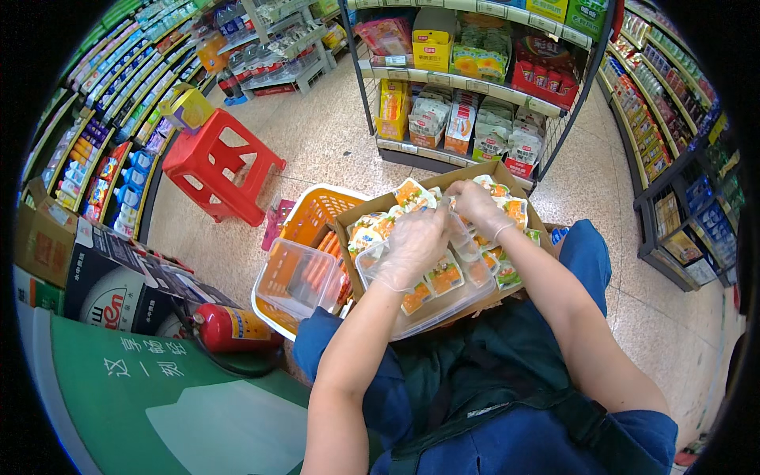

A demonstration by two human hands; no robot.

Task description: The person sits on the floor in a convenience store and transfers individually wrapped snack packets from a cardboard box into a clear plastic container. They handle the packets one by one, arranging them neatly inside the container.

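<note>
A cardboard box [350, 228] full of small packaged cups with orange and green print lies before me, close to my lap. My left hand [415, 240], in a clear plastic glove, is over the box with its fingertips drawn together. Beside it my right hand [477, 205], gloved too, has its fingers bent down at the cups. Whether either hand grips a cup cannot be seen, as the fingers hide it. Below the hands, a clear plastic container [439, 320] rests on the box with several packaged cups [444, 274] in or under it.
An orange and white basket [314, 205] at the left holds orange-wrapped sticks [328, 244] and a clear container [300, 279]. Around stand a red stool [217, 160] with a yellow box [189, 110], a snack rack [469, 77], a fire extinguisher [228, 328] and stocked shelves [647, 113].
</note>
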